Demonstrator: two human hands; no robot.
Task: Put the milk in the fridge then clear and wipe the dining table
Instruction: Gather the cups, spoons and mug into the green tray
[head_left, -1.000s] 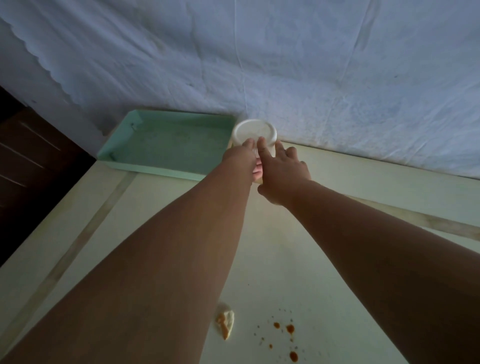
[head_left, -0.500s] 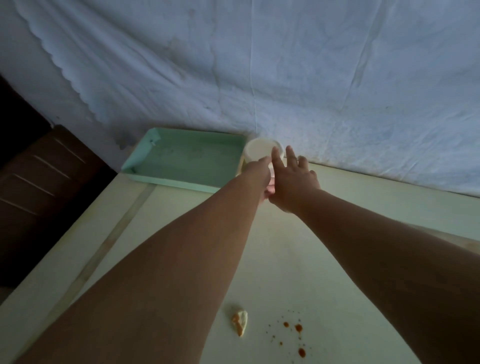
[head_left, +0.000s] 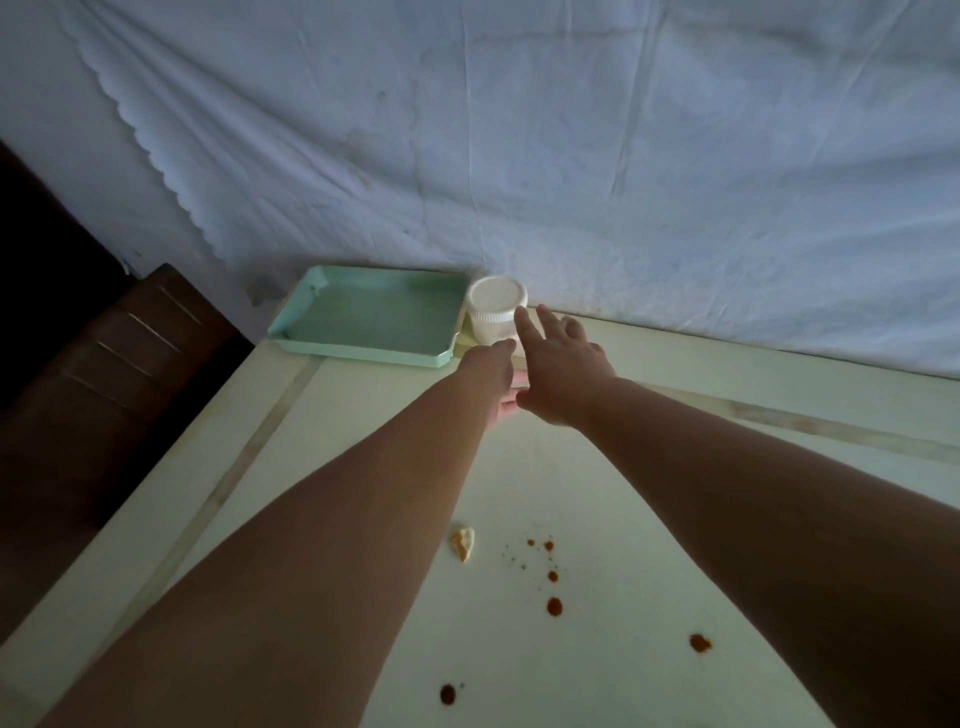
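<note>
A small white round tub (head_left: 496, 310) with a ribbed lid stands at the table's far edge, right against the right end of a mint-green tray (head_left: 363, 325). My right hand (head_left: 563, 366) lies just in front of the tub with its fingers spread, the forefinger tip touching the tub's right side. My left hand (head_left: 491, 366) is beside it, below the tub's base, seen from the back with its fingers hidden. On the pale table (head_left: 675, 374) near me lie a food crumb (head_left: 463, 543) and several brown sauce spots (head_left: 554, 606).
A white cloth (head_left: 519, 156) hangs right behind the table's far edge. A dark wooden piece of furniture (head_left: 104, 364) stands off the table's left side. A pale flat thing (head_left: 464, 340) lies at the tub's base, between tub and tray.
Both hands have drawn back a little from the tub, so more of it shows. The camera view has tilted, and the tub has stayed beside the tray.
</note>
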